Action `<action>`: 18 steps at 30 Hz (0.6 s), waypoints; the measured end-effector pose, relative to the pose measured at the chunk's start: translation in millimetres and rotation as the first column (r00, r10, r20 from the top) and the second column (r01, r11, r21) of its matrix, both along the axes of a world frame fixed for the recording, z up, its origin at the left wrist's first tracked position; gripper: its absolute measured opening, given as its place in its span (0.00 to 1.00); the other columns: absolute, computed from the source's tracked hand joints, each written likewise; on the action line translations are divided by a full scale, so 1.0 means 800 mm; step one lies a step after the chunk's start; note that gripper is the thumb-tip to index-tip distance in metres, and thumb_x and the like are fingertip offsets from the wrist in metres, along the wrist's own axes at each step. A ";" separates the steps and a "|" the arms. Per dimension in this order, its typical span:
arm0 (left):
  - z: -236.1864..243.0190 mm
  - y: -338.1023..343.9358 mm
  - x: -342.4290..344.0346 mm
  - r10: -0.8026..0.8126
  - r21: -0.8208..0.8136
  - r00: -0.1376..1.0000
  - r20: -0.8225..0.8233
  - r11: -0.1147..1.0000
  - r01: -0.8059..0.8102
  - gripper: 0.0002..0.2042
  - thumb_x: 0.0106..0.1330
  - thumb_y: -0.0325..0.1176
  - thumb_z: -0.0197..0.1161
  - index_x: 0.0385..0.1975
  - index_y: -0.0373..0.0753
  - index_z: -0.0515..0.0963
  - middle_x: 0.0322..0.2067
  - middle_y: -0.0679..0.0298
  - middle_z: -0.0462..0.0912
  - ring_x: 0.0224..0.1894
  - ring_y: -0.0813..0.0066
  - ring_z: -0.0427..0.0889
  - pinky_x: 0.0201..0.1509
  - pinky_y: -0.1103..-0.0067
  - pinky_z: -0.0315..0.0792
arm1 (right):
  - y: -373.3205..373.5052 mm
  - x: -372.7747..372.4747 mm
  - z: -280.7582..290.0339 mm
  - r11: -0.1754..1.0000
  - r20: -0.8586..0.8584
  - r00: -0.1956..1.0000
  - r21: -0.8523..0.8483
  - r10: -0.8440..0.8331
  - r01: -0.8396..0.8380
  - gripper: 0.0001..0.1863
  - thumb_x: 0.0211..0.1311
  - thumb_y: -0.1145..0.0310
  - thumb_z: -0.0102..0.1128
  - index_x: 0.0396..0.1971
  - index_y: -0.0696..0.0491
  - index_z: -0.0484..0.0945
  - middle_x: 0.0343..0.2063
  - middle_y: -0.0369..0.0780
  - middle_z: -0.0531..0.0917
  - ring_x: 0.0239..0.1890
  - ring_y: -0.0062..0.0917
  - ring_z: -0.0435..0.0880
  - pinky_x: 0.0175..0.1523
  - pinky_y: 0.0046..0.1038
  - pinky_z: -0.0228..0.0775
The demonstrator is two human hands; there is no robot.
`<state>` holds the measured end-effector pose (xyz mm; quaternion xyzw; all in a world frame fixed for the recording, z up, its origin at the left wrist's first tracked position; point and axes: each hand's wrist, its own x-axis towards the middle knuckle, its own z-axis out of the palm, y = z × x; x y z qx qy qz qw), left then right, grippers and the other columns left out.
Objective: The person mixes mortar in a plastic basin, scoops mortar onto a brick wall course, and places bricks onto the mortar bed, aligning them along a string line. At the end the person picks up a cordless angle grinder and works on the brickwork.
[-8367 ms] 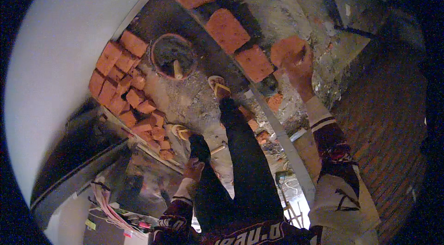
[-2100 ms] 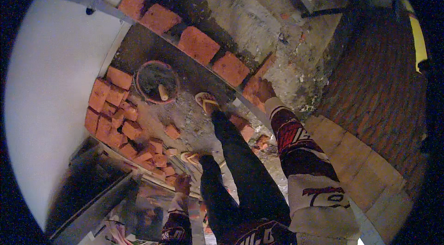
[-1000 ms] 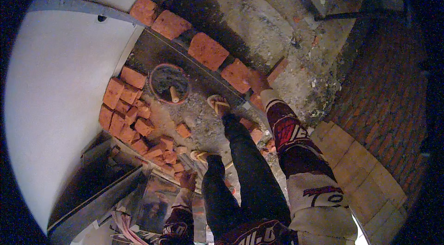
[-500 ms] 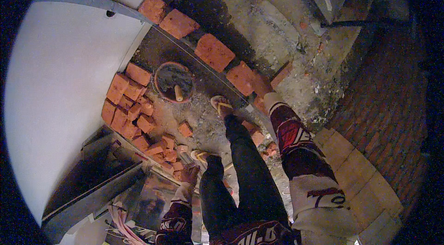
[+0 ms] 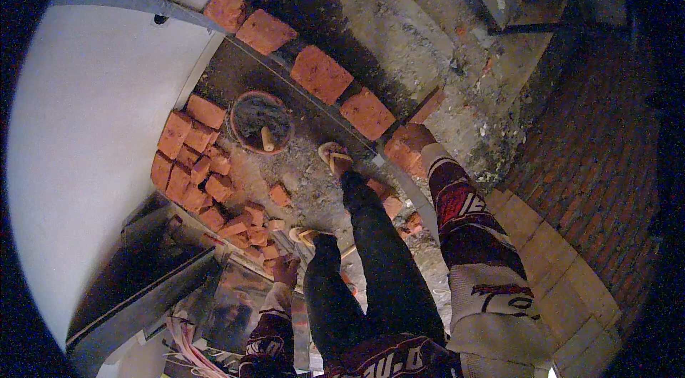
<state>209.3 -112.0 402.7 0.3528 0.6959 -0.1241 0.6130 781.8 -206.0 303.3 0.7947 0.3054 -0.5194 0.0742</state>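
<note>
A row of red bricks [image 5: 322, 75] runs diagonally along a narrow ledge, with dark gaps between them. At the near right end, my right hand [image 5: 415, 137] is closed over the last brick [image 5: 402, 155], fingers across its top. My fingers hide part of that brick. Just beyond this hand, a thin reddish strip [image 5: 427, 105] leans against the ground. A taut string line [image 5: 289, 78] follows the row. My left hand [image 5: 286, 270] hangs low near broken brick pieces [image 5: 257, 235], its fingers loosely apart and seemingly holding nothing.
A round tub of grey mortar [image 5: 261, 121] holds a tool with a wooden handle [image 5: 267, 138]. Stacked bricks [image 5: 182, 153] stand against the white wall [image 5: 93, 128] at left. My sandalled feet [image 5: 334, 155] are between. Dark metal frames [image 5: 528, 0] lie at the far right.
My right hand has shifted nearer and to the right, from the gap beside the neighbouring brick onto the end brick. The view has moved slightly, and my left hand dropped a little.
</note>
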 end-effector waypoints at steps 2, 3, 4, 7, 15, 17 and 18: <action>0.002 -0.003 -0.002 0.044 -0.010 0.999 0.006 0.999 -0.044 0.15 0.67 0.34 0.71 0.49 0.39 0.77 0.30 0.65 0.83 0.21 0.80 0.73 0.22 0.78 0.67 | 0.006 -0.004 0.016 0.999 -0.008 0.999 0.001 0.049 -0.049 0.29 0.62 0.45 0.64 0.48 0.58 0.82 0.44 0.53 0.86 0.48 0.50 0.86 0.56 0.49 0.77; 0.002 -0.005 -0.003 0.051 0.006 0.998 0.023 0.999 -0.051 0.15 0.67 0.33 0.71 0.49 0.39 0.77 0.30 0.65 0.83 0.21 0.80 0.73 0.23 0.78 0.67 | 0.007 -0.004 0.021 0.998 -0.004 0.998 0.000 0.070 -0.070 0.27 0.63 0.46 0.63 0.46 0.57 0.83 0.44 0.53 0.86 0.48 0.50 0.86 0.55 0.49 0.78; 0.001 -0.007 -0.004 0.064 0.014 0.998 0.018 0.998 -0.064 0.14 0.67 0.33 0.71 0.48 0.39 0.77 0.30 0.65 0.83 0.21 0.80 0.73 0.23 0.78 0.67 | 0.006 -0.006 0.023 0.996 0.020 0.996 -0.003 0.084 -0.084 0.26 0.64 0.47 0.62 0.45 0.57 0.84 0.44 0.52 0.87 0.48 0.49 0.86 0.55 0.49 0.78; -0.011 -0.016 -0.009 -0.025 0.024 1.000 0.006 0.999 0.025 0.13 0.67 0.32 0.70 0.48 0.39 0.77 0.30 0.65 0.84 0.22 0.80 0.73 0.24 0.79 0.67 | -0.006 -0.006 0.008 0.970 0.082 0.966 -0.018 0.244 -0.244 0.24 0.65 0.50 0.60 0.45 0.57 0.84 0.44 0.52 0.87 0.48 0.49 0.86 0.55 0.49 0.77; -0.039 -0.035 -0.029 0.098 -0.040 0.991 0.093 0.995 -0.094 0.14 0.68 0.33 0.68 0.50 0.38 0.78 0.37 0.62 0.86 0.29 0.76 0.80 0.28 0.78 0.73 | -0.001 0.033 -0.104 0.833 0.053 0.910 0.428 -0.410 0.350 0.27 0.62 0.60 0.63 0.59 0.57 0.75 0.53 0.56 0.83 0.52 0.53 0.83 0.58 0.48 0.76; -0.040 -0.041 -0.030 -0.027 0.078 0.999 0.019 0.997 0.025 0.12 0.69 0.34 0.66 0.49 0.41 0.79 0.39 0.65 0.86 0.34 0.70 0.84 0.29 0.75 0.78 | 0.050 0.043 -0.114 0.914 0.170 0.949 0.358 -0.264 0.190 0.29 0.63 0.60 0.63 0.60 0.60 0.73 0.54 0.56 0.82 0.53 0.52 0.83 0.58 0.47 0.76; -0.039 -0.044 -0.031 0.038 0.103 0.987 0.157 0.993 -0.055 0.13 0.68 0.34 0.67 0.49 0.39 0.79 0.38 0.64 0.86 0.32 0.72 0.82 0.30 0.76 0.76 | 0.079 0.043 -0.114 0.929 0.239 0.933 0.322 -0.267 0.183 0.29 0.64 0.60 0.63 0.60 0.62 0.73 0.53 0.55 0.82 0.54 0.52 0.83 0.58 0.47 0.76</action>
